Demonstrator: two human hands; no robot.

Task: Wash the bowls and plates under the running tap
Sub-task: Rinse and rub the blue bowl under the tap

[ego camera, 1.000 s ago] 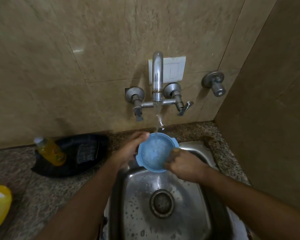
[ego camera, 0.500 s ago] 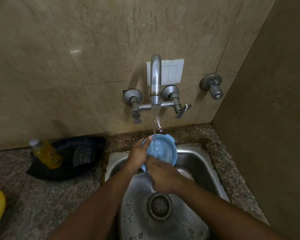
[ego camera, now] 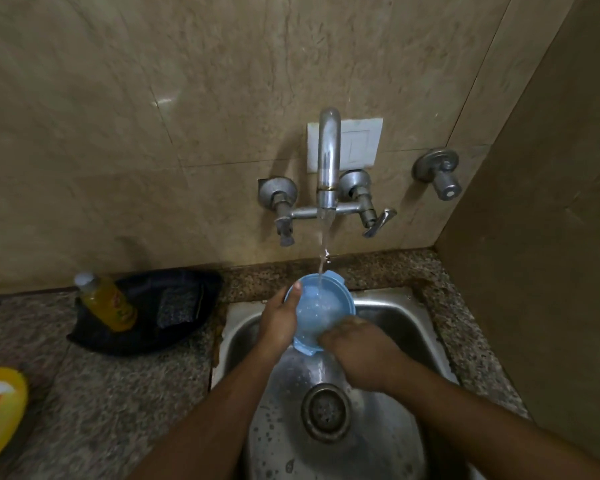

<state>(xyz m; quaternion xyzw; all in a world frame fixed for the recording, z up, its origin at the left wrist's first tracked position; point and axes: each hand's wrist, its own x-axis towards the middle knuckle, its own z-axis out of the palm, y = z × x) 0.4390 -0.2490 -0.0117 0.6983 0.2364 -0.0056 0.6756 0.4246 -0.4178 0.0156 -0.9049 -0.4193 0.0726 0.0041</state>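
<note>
The blue bowl (ego camera: 321, 308) is held tilted over the sink (ego camera: 409, 317), under the stream from the tap (ego camera: 328, 161). The left hand (ego camera: 278, 322) grips its rim, thumb inside. The right hand (ego camera: 355, 348) rubs its lower edge; its fingers are blurred, grip unclear.

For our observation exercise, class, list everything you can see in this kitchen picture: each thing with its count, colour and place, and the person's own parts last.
bowl: one, light blue, held over the sink under the water stream
tap: one, grey metal, on the wall, running
valve: one, grey metal, on the wall right of the tap
switch plate: one, white, behind the tap
sink: one, steel, set in the counter
drain: one, dark metal, sink bottom
tray: one, black, on the counter left of the sink
bottle: one, yellow, lying in the tray
scrubber: one, dark, in the tray
yellow item: one, at the left edge, unclear
hands: left grips the bowl's rim; right at its near side, blurred
</note>
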